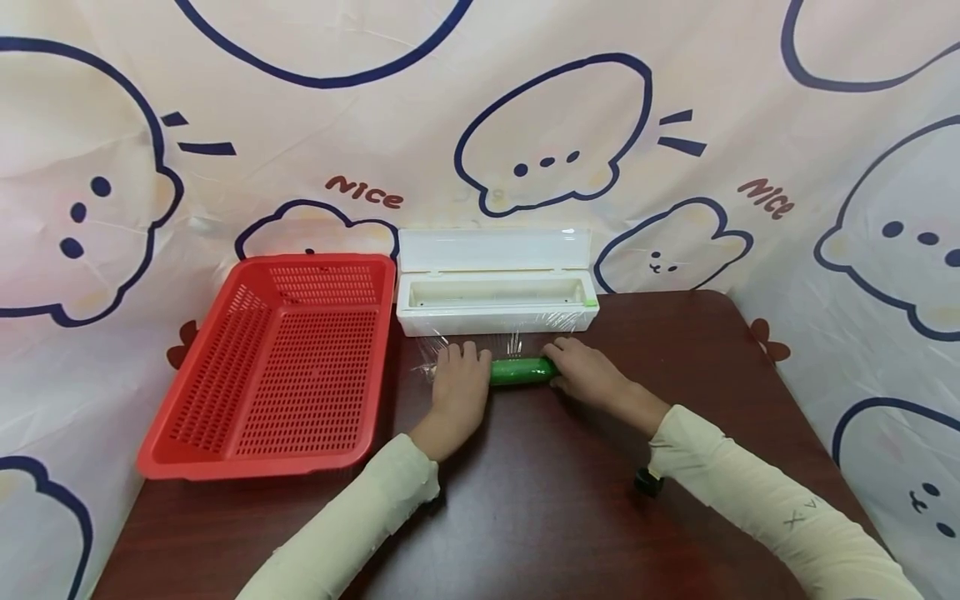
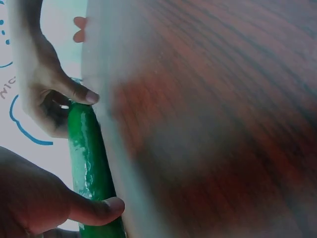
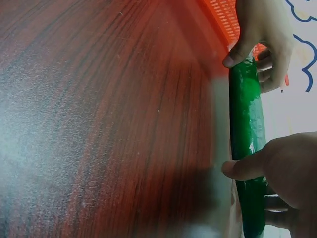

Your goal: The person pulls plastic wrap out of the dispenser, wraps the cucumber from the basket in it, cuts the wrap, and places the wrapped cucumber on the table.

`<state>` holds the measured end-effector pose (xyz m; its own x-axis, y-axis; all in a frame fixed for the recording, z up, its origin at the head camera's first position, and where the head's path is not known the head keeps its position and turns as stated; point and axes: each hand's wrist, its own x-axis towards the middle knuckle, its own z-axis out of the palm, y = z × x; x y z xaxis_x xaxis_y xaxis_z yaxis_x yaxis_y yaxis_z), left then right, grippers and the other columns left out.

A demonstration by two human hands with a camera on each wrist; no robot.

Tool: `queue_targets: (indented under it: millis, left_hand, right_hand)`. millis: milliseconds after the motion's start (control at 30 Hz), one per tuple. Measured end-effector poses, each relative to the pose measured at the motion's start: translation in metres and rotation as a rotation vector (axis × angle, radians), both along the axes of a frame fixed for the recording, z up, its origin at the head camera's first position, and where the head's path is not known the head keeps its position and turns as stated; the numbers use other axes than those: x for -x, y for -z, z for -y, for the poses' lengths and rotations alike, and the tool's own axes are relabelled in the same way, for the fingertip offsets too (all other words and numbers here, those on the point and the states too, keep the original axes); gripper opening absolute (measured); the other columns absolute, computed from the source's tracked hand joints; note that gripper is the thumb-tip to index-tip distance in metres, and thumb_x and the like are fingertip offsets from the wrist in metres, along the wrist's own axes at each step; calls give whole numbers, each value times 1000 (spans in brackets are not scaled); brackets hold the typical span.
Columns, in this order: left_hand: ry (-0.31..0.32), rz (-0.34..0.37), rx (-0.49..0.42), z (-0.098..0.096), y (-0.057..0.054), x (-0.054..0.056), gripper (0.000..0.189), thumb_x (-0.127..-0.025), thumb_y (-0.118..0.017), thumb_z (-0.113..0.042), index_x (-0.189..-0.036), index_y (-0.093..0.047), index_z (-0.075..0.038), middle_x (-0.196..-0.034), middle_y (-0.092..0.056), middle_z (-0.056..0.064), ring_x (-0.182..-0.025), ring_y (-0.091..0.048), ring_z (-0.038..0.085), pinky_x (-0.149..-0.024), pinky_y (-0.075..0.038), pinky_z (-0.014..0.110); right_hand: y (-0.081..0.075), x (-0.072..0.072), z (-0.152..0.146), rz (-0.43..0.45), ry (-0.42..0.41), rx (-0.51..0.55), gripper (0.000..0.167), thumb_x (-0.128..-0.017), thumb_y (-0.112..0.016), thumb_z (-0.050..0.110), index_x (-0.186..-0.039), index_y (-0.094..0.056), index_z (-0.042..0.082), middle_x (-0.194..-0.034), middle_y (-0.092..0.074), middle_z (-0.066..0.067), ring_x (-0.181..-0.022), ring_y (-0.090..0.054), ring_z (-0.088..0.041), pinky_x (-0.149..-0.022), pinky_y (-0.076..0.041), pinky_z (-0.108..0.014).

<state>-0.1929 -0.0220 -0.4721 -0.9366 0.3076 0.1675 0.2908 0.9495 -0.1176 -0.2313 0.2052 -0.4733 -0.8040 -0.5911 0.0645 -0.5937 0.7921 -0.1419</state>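
Green cucumber (image 1: 522, 372) lies left to right, gripped by both hands: left hand (image 1: 459, 387) curled round its left part, right hand (image 1: 588, 373) round its right end, thumbs on the near side. Clear film (image 1: 514, 343) spans from white box (image 1: 495, 322), just beyond, toward the cucumber; its edges are hard to make out. Head view: both ends covered by the hands. Wrist views: the cucumber's closer end cut off by the frame; fingertips partly hidden.
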Motion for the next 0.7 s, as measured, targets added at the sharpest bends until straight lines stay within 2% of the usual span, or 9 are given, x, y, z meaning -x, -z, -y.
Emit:
queue_targets:
  millis: [133, 300, 400, 467, 567, 700]
  left_hand:
    - [-13, 54, 10, -1, -2, 4, 10, -95, -59, -11, -104, -63, -11, -103, -59, 9, -100, -49, 28, -89, -39, 41]
    - [-24, 91, 10, -1, -2, 7, 13, -96, -58, -12, -107, -64, -13, -103, -60, 8, -102, -49, 27, -90, -39, 40]
    - [-28, 102, -9, 0, -2, 8, 13, -96, -57, -12, -107, -65, -12, -104, -60, 8, -102, -50, 27, -90, -40, 40]
    - [-28, 105, -17, 0, -2, 9, 14, -96, -57, -13, -107, -65, -13, -105, -60, 8, -103, -51, 27, -91, -40, 41]
    - [-28, 109, -23, 1, -4, 9, 14, -96, -57, -14, -107, -66, -13, -105, -61, 8, -104, -51, 27, -91, -40, 41]
    - [-27, 119, -17, 1, -5, 10, 15, -96, -58, -13, -108, -66, -14, -106, -61, 7, -105, -52, 27, -91, -41, 41]
  right_hand:
    - [0, -1, 0, -67, -3, -38, 42, -80, -87, 18, -116, -66, 8, -107, -68, -8, -102, -59, -28, -90, -50, -46]
    - [-1, -6, 4, -112, 14, -53, 64, -73, -93, 29, -125, -62, 8, -118, -63, -12, -112, -54, -32, -98, -45, -50]
    - [1, -8, 8, -174, -10, -49, 73, -70, -95, 28, -128, -59, 5, -123, -58, -16, -114, -53, -36, -98, -45, -52]
    - [3, -8, 12, -217, -42, -50, 71, -71, -94, 25, -128, -58, 4, -123, -57, -16, -113, -53, -36, -96, -46, -51]
    - [6, -7, 16, -263, -86, -60, 58, -76, -89, 19, -124, -60, 4, -117, -59, -13, -107, -56, -32, -92, -49, -47]
    - [8, -4, 18, -275, -96, -79, 45, -81, -83, 15, -119, -61, 5, -110, -61, -10, -101, -58, -29, -90, -52, -43]
